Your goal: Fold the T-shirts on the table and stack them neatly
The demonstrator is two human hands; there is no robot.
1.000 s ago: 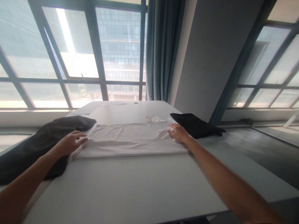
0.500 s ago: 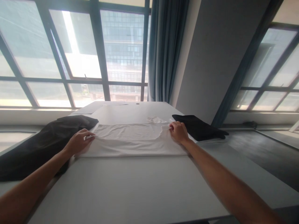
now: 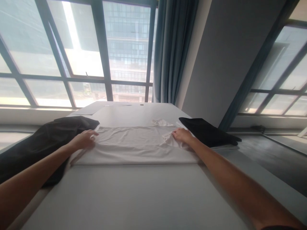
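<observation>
A white garment point(image 3: 134, 155), which looks like a shirt, lies flat across the table with its near part folded over. At its left edge is my left hand point(image 3: 85, 140), thumb and fingers slightly apart, touching the cloth. My right hand point(image 3: 183, 135) pinches a bunched bit of the same cloth near the right end. Another crumpled part of the garment shows just beyond that hand. What lies under my palms is hidden.
Dark cloth point(image 3: 48, 140) lies at the table's left side. On the right, a folded black garment point(image 3: 207, 131) rests on something pale. The white table point(image 3: 134, 198) extends toward the windows, with a flat sheet point(image 3: 87, 110) at its far left.
The near strip of cloth has been laid down farther from me on the left, and its right end is now crumpled. My left fingers have loosened from the edge. The view has shifted slightly.
</observation>
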